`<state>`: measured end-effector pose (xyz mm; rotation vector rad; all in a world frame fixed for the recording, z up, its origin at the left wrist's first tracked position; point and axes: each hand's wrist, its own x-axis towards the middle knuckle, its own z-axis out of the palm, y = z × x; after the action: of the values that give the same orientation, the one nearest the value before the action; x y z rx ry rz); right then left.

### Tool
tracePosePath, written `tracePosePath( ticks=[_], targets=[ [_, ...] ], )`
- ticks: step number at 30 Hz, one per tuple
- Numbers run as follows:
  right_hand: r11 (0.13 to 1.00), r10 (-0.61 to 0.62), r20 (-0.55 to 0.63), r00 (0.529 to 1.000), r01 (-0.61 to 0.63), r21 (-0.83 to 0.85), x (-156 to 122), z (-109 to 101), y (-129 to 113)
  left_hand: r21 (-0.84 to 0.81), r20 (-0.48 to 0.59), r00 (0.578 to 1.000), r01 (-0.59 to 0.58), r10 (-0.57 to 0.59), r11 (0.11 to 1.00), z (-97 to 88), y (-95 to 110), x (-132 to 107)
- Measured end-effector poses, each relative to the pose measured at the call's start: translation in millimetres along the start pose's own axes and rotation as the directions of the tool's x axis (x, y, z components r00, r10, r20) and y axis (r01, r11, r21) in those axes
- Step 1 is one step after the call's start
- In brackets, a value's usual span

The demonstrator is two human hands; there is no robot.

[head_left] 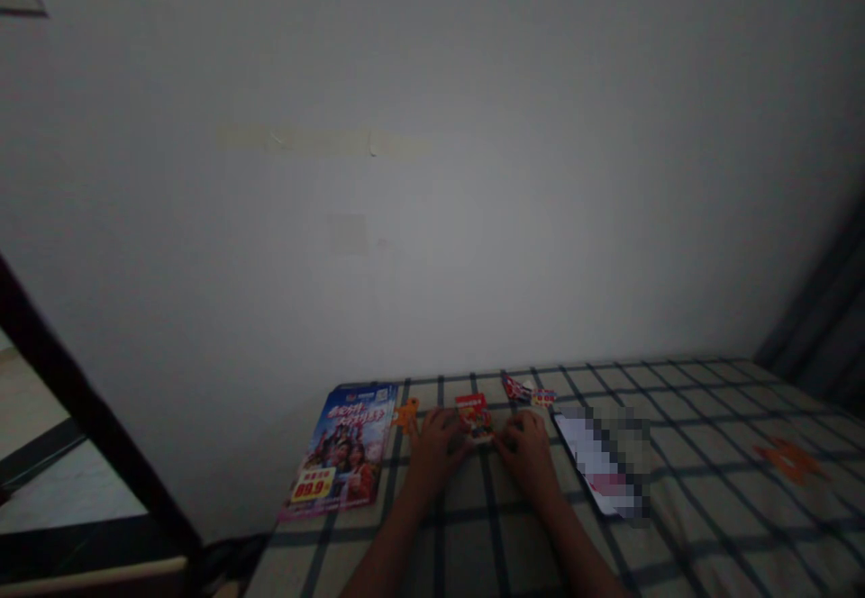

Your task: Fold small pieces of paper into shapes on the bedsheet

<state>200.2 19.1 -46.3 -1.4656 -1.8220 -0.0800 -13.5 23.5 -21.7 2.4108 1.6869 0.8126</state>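
Between my two hands is a small red printed card point(476, 416) with a colourful picture; I cannot tell if it is a flat card or a thin packet. My left hand point(438, 436) is at its left edge, with curled fingers meeting the card. At its lower right corner, my right hand point(525, 447) has thumb and fingers closed in a pinch. The card's side edges are partly hidden by fingertips. Just left of my left hand lies an orange cut-out shape point(406, 414). Behind my right hand is a crumpled red, white and blue printed piece point(528, 392).
A blue and pink printed leaflet point(348, 445) lies on the left of the checked cloth point(466, 526). On the right are a phone-like slab point(595, 467), partly pixelated, and an orange print or cut-out point(789, 459). A pale wall point(473, 220) rises behind.
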Motion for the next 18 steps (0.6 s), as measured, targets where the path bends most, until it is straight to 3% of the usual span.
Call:
tracePosePath(
  ticks=[8,18],
  targets=[
    [0.99,-0.065,0.004,0.998,0.063,0.129,-1.1,1.2,2.5,-0.049,-0.003,1.0,0.018,-0.018,0.999,3.2,-3.2,0.0],
    [0.987,-0.06,0.023,0.998,0.056,0.148,0.0,2.3,4.7,-0.112,0.028,0.998,0.052,-0.049,0.992,-2.2,-0.4,1.1]
  ],
)
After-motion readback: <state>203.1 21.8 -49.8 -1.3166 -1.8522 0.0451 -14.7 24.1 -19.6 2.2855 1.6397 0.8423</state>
